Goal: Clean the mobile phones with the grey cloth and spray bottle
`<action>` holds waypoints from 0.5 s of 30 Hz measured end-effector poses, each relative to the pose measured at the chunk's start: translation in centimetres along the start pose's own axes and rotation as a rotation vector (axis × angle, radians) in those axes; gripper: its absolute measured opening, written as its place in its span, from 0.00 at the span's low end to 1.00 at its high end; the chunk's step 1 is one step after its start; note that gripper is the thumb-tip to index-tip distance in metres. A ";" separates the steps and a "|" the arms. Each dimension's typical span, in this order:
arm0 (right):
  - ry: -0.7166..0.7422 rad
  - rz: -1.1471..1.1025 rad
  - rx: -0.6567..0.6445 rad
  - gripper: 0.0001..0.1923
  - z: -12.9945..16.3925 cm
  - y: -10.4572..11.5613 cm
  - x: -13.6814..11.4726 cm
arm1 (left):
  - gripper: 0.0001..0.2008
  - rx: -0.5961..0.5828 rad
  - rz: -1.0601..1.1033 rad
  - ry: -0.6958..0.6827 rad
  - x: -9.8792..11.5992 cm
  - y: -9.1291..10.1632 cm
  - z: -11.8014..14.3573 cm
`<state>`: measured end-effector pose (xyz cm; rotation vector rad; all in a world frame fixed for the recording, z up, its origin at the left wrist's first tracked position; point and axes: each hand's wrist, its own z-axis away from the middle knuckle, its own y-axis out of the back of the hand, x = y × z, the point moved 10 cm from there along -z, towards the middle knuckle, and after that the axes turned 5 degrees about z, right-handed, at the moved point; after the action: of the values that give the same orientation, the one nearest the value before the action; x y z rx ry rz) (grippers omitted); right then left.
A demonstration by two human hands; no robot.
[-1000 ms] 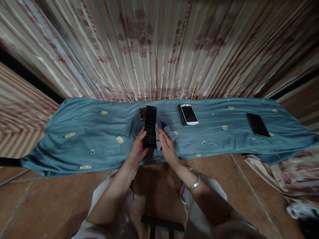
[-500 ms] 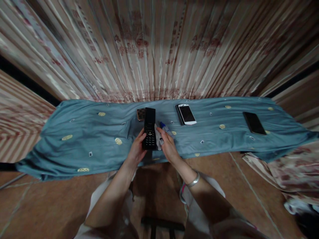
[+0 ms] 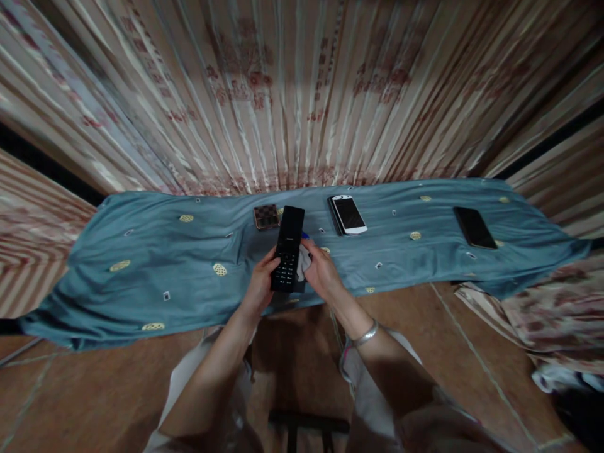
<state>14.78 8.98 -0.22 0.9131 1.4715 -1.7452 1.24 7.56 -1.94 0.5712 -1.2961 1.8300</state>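
An unfolded black flip phone point(image 3: 289, 248), keypad at the bottom and screen half at the top, is held above the cloth-covered table. My left hand point(image 3: 261, 277) grips its lower left side, with the thumb by the keys. My right hand point(image 3: 322, 272) is closed on a pale grey cloth point(image 3: 302, 261) against the phone's right edge. A bit of a blue-capped item point(image 3: 304, 236) shows behind my right fingers; the rest of it is hidden. Just beyond the phone lies a small brown checkered object point(image 3: 267, 217) with a gold rim.
A white smartphone point(image 3: 349, 214) rests on a darker one, right of centre. Farther right lies a black phone point(image 3: 474, 228). The table wears a blue patterned cloth point(image 3: 155, 251), and a striped curtain point(image 3: 292, 113) hangs behind it. A dark stool bar point(image 3: 309, 421) is below.
The flip phone has tilted to the right at its top and shifted slightly right, uncovering more of the checkered object. My right hand now covers most of the blue-capped item. The view has shifted slightly.
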 end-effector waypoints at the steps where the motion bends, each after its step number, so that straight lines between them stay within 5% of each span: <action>1: -0.013 -0.012 -0.003 0.13 0.0 0.1 0.1 | 0.24 0.027 -0.032 -0.034 0.2 0.3 -0.1; 5: -0.066 -0.016 -0.011 0.12 -0.1 0.2 0.5 | 0.21 0.065 -0.157 -0.162 1.3 0.5 0.0; 11: -0.076 -0.052 0.049 0.10 -0.4 0.9 0.9 | 0.37 0.040 -0.581 -0.353 3.5 -1.1 1.0; 15: -0.045 -0.008 -0.015 0.13 -0.4 0.4 0.5 | 0.34 0.034 -0.540 -0.349 3.6 -1.3 1.2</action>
<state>14.91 9.33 -0.89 0.8557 1.4590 -1.7474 0.15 7.89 1.86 1.1735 -1.1784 1.3403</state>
